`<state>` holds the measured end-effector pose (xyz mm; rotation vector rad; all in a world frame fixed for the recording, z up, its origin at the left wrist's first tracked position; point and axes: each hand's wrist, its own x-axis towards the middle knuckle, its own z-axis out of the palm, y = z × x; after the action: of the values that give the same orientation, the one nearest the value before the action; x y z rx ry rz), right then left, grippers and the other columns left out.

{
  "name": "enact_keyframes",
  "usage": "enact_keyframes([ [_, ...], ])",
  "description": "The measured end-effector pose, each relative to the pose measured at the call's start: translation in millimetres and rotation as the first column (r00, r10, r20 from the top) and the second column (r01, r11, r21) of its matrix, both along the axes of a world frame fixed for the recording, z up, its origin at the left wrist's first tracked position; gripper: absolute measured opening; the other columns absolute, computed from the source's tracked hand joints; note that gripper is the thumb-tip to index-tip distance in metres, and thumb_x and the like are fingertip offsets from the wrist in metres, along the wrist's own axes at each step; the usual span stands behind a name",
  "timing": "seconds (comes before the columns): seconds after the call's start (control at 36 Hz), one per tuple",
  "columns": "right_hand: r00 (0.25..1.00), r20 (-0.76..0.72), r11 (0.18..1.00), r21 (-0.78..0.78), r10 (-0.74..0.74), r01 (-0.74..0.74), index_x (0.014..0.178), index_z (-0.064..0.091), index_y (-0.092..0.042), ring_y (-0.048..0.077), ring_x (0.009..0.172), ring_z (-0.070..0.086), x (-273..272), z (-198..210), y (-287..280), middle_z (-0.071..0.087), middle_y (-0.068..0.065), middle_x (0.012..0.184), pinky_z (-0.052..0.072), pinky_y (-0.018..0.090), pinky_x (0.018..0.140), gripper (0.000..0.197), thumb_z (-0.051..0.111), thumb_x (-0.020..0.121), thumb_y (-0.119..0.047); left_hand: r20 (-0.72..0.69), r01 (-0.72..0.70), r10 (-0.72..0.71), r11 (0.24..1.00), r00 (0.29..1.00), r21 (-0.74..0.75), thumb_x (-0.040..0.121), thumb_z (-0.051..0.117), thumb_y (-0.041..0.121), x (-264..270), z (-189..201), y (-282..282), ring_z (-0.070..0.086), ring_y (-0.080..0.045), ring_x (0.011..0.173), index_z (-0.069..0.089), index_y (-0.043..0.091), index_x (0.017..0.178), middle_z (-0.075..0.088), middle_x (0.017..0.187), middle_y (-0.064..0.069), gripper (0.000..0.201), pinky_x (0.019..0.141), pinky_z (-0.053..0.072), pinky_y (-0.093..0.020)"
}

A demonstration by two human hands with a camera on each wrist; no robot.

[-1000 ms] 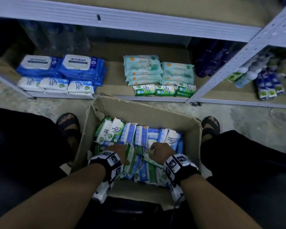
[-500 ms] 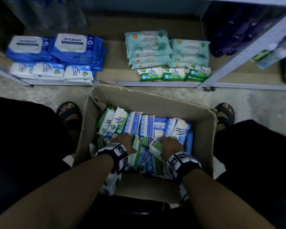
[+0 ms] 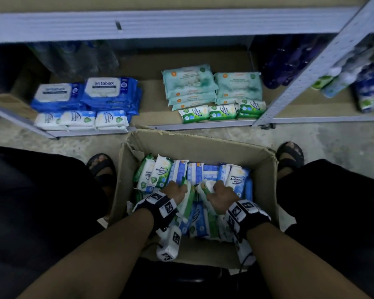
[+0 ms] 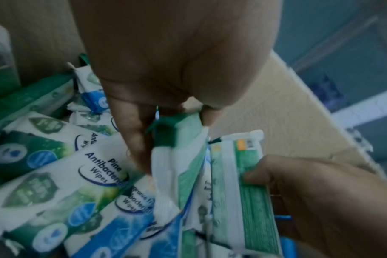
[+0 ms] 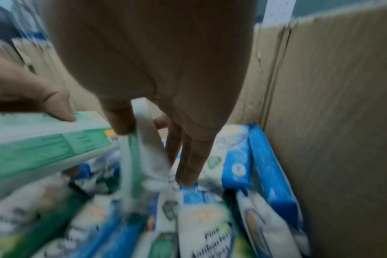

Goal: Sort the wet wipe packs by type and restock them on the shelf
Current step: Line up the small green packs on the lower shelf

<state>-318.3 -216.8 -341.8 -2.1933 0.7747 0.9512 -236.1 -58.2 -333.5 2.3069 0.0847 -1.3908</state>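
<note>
Resting on concrete floor [image 3: 324, 145], cardboard box [image 3: 203, 145]

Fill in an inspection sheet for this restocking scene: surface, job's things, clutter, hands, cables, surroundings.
Surface: concrete floor under a cardboard box.
Job's things: green and blue wipe packs fill the box; sorted stacks sit on the shelf.
Clutter: nothing seen.
Hands: left hand grips a green pack; right hand grips another green pack.
Cables: nothing seen.
Surroundings: bottles on the shelf.
</note>
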Motion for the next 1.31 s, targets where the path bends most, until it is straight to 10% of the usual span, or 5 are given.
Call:
enact_keyframes([
  [0.25, 0.912, 0.234, 0.936, 0.188, -0.336, 0.297, 0.088, 0.039, -0.015, 0.018, 0.068, 0.046, 12, 56, 6, 0.05, 0.005, 0.078, 0.029, 0.034, 0.058, 0.027, 0.053, 0.094, -0.038, -0.34, -0.497, 0.415, 0.843, 0.844, -0.204, 0.098, 0.046, 0.032, -3, 46, 13, 0.072, -0.035, 0.088, 0.059, 0.002, 0.12, 0.068, 0.111, -0.021, 0.04, 0.069, 0.06, -0.04],
  [0.69, 0.794, 0.221, 0.784, 0.441, -0.567, 0.437, 0.11, 0.059, -0.008, 0.03, 0.073, 0.055, 0, 112, 17, 0.062, 0.024, 0.097, 0.042, 0.039, 0.062, 0.037, 0.06, 0.074, -0.017, 0.098, -0.38, 0.478, 0.792, 0.873, -0.478, 0.085, 0.056, 0.019, -6, 106, 16, 0.032, -0.023, 0.065, 0.036, 0.015, 0.066, 0.029, 0.071, -0.005, 0.029, 0.061, 0.022, -0.035],
  [1.0, 0.693, 0.18, 0.659, 0.538, -0.699, 0.526, 0.141, 0.051, -0.019, 0.027, 0.102, 0.058, 2, 115, 16, 0.055, 0.006, 0.115, 0.046, 0.043, 0.092, 0.103, 0.036, 0.067, -0.089, 0.107, -0.339, 0.432, 0.818, 0.895, -0.465, 0.089, 0.056, 0.056, -12, 105, 12, 0.045, -0.019, 0.074, 0.04, 0.017, 0.086, 0.039, 0.079, -0.001, 0.042, 0.068, 0.031, -0.034],
  [1.22, 0.618, 0.28, 0.643, 0.577, -0.734, 0.503, 0.124, 0.057, -0.026, 0.012, 0.095, 0.06, 0, 119, 8, 0.063, -0.006, 0.11, 0.048, 0.037, 0.091, 0.036, 0.064, 0.092, -0.041, 0.105, -0.351, 0.439, 0.82, 0.892, -0.452, 0.08, 0.069, 0.054, -11, 105, 11, 0.052, -0.01, 0.095, 0.049, 0.018, 0.11, 0.057, 0.112, 0.0, 0.051, 0.078, 0.04, -0.032],
  [1.31, 0.595, 0.246, 0.601, 0.606, -0.765, 0.522, 0.126, 0.058, -0.025, 0.02, 0.096, 0.067, -2, 114, 6, 0.068, 0.001, 0.111, 0.056, 0.044, 0.089, 0.05, 0.074, 0.082, -0.044, 0.172, -0.286, 0.382, 0.865, 0.908, -0.412, 0.078, 0.069, 0.054, -11, 106, 10, 0.055, -0.012, 0.093, 0.05, 0.021, 0.109, 0.059, 0.108, -0.001, 0.049, 0.076, 0.042, -0.032],
])
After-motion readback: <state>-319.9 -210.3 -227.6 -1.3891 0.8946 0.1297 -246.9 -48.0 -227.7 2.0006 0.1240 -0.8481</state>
